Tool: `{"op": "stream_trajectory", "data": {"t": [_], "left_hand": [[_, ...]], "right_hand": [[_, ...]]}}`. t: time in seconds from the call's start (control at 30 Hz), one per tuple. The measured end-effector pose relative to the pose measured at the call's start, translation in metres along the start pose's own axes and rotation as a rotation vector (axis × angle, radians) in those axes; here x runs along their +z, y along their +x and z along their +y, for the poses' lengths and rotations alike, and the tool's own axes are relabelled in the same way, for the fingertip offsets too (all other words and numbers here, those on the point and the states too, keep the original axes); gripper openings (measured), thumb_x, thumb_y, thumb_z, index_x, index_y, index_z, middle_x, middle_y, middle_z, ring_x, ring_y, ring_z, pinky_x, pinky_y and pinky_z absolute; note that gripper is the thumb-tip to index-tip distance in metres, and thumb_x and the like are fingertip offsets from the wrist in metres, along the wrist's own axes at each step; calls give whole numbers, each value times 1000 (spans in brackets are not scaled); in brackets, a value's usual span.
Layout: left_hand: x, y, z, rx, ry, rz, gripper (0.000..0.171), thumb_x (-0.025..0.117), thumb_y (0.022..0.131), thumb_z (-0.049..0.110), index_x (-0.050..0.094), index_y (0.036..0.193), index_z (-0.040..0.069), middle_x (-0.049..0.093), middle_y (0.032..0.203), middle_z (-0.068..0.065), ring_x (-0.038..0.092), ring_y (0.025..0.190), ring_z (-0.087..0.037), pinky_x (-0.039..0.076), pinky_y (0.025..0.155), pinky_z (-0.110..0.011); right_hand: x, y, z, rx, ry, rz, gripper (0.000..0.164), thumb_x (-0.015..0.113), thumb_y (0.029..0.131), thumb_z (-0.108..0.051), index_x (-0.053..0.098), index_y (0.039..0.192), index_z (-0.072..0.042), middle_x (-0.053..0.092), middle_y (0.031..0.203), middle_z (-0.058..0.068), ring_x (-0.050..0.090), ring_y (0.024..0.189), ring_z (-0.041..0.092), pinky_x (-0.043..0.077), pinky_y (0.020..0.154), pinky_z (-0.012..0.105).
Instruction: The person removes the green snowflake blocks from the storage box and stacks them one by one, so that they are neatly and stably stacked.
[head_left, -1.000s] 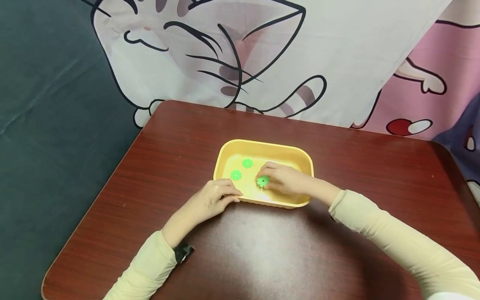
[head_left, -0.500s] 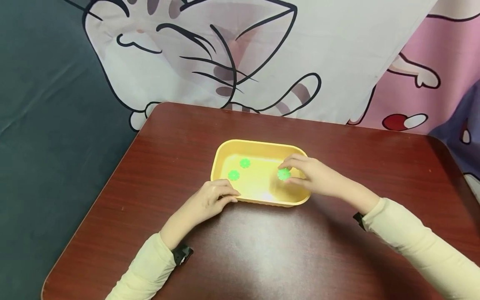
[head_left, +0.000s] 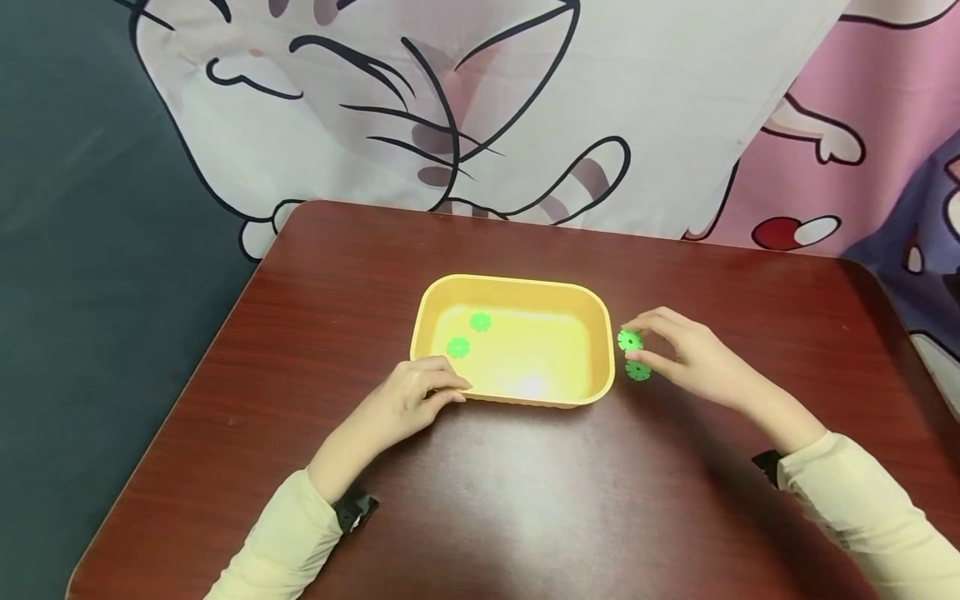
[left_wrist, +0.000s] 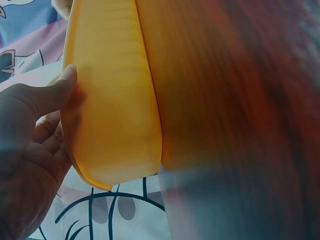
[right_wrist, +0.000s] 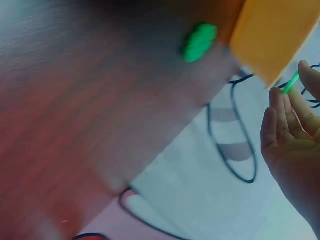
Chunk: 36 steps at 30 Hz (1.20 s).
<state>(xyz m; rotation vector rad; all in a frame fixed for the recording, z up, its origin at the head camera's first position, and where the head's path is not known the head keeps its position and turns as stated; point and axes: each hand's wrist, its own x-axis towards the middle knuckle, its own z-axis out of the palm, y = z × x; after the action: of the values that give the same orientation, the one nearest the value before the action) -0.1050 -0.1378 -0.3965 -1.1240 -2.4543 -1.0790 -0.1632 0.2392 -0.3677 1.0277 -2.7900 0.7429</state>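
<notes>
Cat-print cloth (head_left: 510,108) is seen upper centre, pink cloth (head_left: 885,83) upper right, dark green backdrop (head_left: 75,292) left; brown table (head_left: 540,492) is shown lower centre.

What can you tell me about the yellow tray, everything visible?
The yellow tray is a rounded-corner rectangle with raised walls and a thin rim, plastic-looking. It sits upright, open side up, on the reddish-brown table. Two green scalloped discs lie on its floor toward the left end. The left hand pinches its near rim left of centre, thumb against the outside.
</notes>
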Motion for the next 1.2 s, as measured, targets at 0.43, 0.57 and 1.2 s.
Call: {"op": "stream_trajectory", "data": {"t": [0.43, 0.57, 1.2], "left_hand": [[-1, -1, 0, 14, 13, 13, 12, 75, 75, 2, 73, 87, 3, 65, 78, 0, 58, 69, -7, 46, 61, -15], [0, 0, -1, 21, 10, 14, 13, 75, 75, 2, 73, 87, 3, 65, 78, 0, 59, 69, -7, 46, 62, -15], [1, 0, 0, -17, -12, 1, 13, 75, 75, 3, 73, 88, 3, 65, 79, 1, 55, 66, -5, 43, 58, -13]], "right_hand": [[21, -25, 27, 84, -82, -40, 29, 77, 77, -19, 64, 101, -12, 60, 92, -5, 60, 85, 13, 50, 74, 35], [25, -28, 28, 117, -94, -52, 27, 76, 79, -23, 64, 101, -12, 60, 92, -3, 61, 82, 15, 50, 71, 38], [36, -31, 30, 118, -92, -36, 26, 77, 77, -20, 64, 97, -9, 58, 88, -1, 59, 80, 15, 50, 70, 37]]}}
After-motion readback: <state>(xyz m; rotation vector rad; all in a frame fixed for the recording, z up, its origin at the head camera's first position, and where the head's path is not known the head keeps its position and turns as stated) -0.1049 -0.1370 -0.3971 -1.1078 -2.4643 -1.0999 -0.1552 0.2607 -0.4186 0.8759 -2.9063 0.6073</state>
